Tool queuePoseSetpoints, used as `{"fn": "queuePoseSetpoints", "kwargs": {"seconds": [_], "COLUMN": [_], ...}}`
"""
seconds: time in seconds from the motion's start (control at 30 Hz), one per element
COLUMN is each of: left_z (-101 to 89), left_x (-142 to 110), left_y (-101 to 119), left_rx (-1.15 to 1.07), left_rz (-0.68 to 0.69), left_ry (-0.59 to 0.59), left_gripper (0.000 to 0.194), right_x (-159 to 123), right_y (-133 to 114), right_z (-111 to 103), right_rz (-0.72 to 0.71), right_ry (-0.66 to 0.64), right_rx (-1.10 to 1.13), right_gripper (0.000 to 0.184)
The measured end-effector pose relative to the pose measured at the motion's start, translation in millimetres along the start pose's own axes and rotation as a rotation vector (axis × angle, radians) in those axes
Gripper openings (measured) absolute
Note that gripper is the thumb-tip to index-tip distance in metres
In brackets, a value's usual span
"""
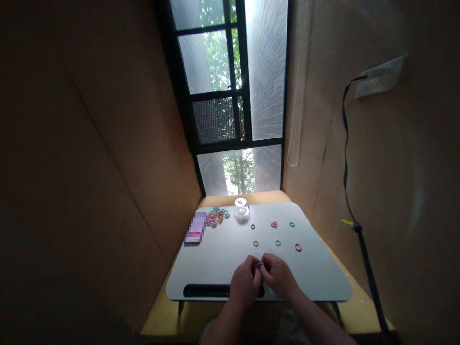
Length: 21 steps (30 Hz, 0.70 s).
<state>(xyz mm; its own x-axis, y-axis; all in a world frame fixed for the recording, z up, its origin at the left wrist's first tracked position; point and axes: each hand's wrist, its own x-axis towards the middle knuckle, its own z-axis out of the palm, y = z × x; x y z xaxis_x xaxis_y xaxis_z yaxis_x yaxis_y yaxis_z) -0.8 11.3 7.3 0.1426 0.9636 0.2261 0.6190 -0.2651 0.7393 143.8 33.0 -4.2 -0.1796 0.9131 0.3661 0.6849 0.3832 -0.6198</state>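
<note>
My left hand and my right hand meet near the front edge of a small white table. Both are closed in a pinch on a small purple rubber band held between their fingertips. Single bands lie spread on the table beyond my hands: a purple one, a red one, a green one, a yellow one, a blue one and a pink one. A heap of mixed coloured bands lies at the far left.
A small clear jar stands at the table's far edge. A purple flat box lies at the left. Brown board walls close in on both sides, a window is ahead, and a black cable hangs on the right wall.
</note>
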Motion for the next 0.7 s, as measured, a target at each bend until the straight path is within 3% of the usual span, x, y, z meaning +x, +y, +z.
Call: {"fn": "queuePoseSetpoints", "kwargs": {"seconds": [0.7], "left_z": [-8.6], "left_x": [5.0], "left_y": [-6.3], "left_rx": [-0.018], "left_rz": [0.002], "left_ry": [-0.034], "left_gripper": [0.016], "right_x": [5.4], "right_y": [7.3], "right_z": [6.4], "right_rz": [0.011], "right_ry": [-0.066], "right_rx": [0.000], "right_gripper": [0.017]}}
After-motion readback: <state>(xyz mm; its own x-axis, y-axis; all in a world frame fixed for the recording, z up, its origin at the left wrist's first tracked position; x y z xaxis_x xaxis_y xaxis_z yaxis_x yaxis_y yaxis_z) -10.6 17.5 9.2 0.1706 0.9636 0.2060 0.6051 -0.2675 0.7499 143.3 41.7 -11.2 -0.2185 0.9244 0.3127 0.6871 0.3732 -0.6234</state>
